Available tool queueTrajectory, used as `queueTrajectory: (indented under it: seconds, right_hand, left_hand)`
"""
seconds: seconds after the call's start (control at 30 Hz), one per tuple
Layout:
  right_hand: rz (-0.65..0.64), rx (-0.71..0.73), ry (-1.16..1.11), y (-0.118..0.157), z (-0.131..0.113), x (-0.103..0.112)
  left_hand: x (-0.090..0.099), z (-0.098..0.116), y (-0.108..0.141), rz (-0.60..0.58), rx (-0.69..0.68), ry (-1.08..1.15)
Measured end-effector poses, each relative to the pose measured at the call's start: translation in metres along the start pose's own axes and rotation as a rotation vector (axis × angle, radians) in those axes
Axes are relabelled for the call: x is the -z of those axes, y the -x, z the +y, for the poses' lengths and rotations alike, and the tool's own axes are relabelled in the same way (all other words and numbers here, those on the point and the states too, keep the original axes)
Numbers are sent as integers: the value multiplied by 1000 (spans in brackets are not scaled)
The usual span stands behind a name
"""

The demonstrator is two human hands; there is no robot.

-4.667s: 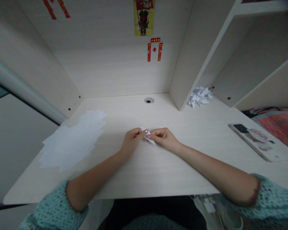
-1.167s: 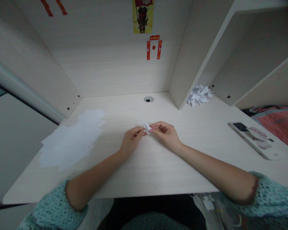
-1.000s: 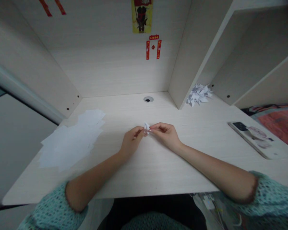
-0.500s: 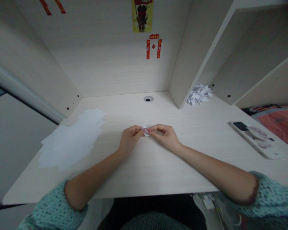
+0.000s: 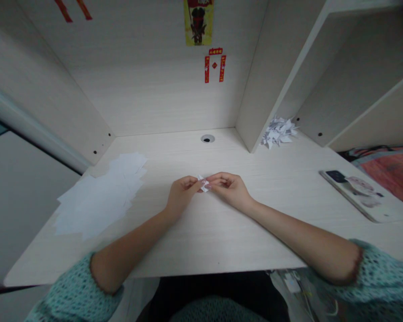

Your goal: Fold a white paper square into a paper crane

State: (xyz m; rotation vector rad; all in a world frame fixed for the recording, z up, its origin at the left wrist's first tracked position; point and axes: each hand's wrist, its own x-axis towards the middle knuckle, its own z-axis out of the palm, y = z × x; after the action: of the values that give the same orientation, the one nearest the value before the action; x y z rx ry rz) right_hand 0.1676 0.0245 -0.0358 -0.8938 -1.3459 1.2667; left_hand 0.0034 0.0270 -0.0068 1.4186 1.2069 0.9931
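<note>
Folded paper, small and white: sits pinched between both hands over the middle of the desk; impossible to tell whether touching the surface. Gripped by the left hand with thumb pressed over forefinger, and by the right hand in much the same pinch, thumb tips close together on the paper. Could end in a crooked crease, from uneven thumb pressure with much of the paper hidden beneath; or in a torn corner, from opposite pulls on so small a piece; or in a fold springing back, from easing either pinch too soon. Less likely, a nudge to the loose sheets, from a careless swing of the left forearm. Counted: one folded paper in hand, two hands, one phone at the right, one cable hole at the back, one yellow card above, one spread of sheets, one heap of paper pieces beyond the partition. Too overlapped for counting sheets or pieces singly.
</note>
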Motion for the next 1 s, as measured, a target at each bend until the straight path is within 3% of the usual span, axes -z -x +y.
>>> queueTrajectory:
  seconds: [0.2,0.43,0.73,1.0]
  right_hand:
    - [11,-1,55,-1,0,2]
    - [98,-6,106,-4,0,5]
    - [24,22,329,0,1,2]
    - [-20,-17,367,1,-8,1]
  left_hand:
    - [1,-3,-1,-43,6,77]
    - [3,-4,-3,37,-63,50]
    - [4,-9,-5,10,-67,64]
    - [4,-10,-4,13,-37,170]
